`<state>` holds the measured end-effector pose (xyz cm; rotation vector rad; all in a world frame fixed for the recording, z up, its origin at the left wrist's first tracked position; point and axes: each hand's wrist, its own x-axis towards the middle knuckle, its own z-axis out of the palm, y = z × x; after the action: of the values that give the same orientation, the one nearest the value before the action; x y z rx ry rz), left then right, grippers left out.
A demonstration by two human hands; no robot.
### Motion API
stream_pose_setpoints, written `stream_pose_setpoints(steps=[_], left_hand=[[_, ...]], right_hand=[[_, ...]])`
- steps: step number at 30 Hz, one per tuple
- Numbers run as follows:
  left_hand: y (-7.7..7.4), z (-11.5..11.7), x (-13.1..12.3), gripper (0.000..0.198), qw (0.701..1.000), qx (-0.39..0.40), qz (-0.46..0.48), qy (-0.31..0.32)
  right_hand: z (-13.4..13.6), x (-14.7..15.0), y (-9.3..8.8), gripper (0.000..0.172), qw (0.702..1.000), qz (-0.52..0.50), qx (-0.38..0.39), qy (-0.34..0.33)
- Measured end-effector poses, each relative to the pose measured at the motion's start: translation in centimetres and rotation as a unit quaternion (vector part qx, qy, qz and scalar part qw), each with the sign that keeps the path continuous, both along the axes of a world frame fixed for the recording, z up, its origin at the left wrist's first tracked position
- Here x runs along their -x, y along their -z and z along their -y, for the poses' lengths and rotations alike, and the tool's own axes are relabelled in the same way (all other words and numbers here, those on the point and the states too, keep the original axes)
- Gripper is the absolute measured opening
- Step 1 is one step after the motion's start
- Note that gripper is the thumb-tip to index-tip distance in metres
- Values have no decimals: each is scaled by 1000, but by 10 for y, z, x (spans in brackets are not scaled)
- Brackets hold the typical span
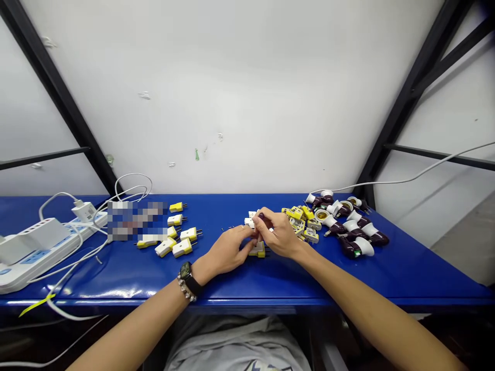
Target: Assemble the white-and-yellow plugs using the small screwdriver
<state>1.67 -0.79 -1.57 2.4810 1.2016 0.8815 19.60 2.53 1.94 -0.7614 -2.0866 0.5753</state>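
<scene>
A long white plastic power strip [36, 255] sits left on the blue desk [240, 283], then white-and-yellow plugs [182, 248]. The left hand [229, 251] curls; I can't tell its grip. In the middle, the right hand [281, 234] pinches a dark purple thing [261, 215] by another plug [256, 251]. Purple-and-white bulb holders [363, 246] lie far right.

One power strip [38, 257] is there, with one yellow tie [37, 305] just in front. To the strip's right lie seven plugs [170, 233]. Farther right come two hands, left hand [231, 250] and right hand [279, 237], one watch [185, 269] and one plug under the fingers [258, 249]. Farthest right, overlapping plug pieces [297, 224] defy exact counting, beside roughly a dozen lamp sockets [351, 230].
</scene>
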Motion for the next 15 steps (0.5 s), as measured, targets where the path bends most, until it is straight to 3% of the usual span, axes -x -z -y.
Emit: stream_pose_setpoints(steps=[8,15], left_hand=[[3,-4,-7,22,995,40,95,3],[2,-6,-6,22,996,56,75,2]], right_hand=[[-3,0,0,29,1000,-4,11,-7],[-6,-1,1,24,993,-68,-64,66]])
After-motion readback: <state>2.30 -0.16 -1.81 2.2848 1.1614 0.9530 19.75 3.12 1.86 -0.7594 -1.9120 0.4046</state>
